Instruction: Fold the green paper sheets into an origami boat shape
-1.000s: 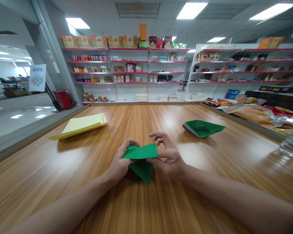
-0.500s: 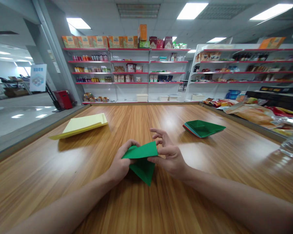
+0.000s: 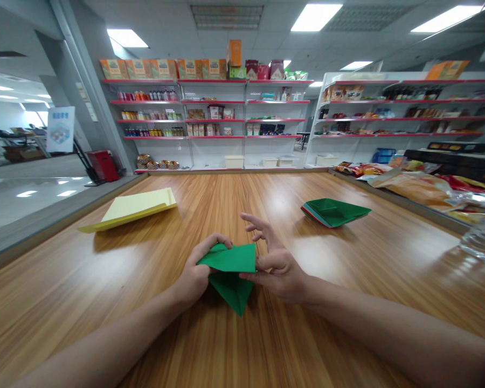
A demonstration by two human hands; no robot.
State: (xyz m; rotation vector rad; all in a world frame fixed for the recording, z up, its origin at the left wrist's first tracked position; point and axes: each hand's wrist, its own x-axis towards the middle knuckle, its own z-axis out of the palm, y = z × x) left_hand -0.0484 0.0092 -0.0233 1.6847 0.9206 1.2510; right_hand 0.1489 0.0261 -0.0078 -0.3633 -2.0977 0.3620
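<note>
A partly folded sheet of green paper (image 3: 233,258) is held just above the wooden table (image 3: 202,345), one pointed flap hanging down toward me. My left hand (image 3: 198,269) grips its left side, thumb on top and the other fingers mostly hidden beneath. At the right edge, my right hand (image 3: 281,269) pinches the paper between thumb and index finger, while its other fingers stretch up and away. Further off to the right lies a stack of folded papers (image 3: 335,212), green on top with red and blue edges showing.
Yellow paper (image 3: 133,209) with a bent-up edge lies at the left. Snack packets (image 3: 416,188) crowd the right border, and a clear plastic item (image 3: 483,237) sits at the right edge. Stocked shelves (image 3: 214,118) stand beyond the table.
Both hands and the green paper have shifted slightly down and left in view. The paper's upper flap has tilted flatter. Yellow paper and folded stack stay where they lay.
</note>
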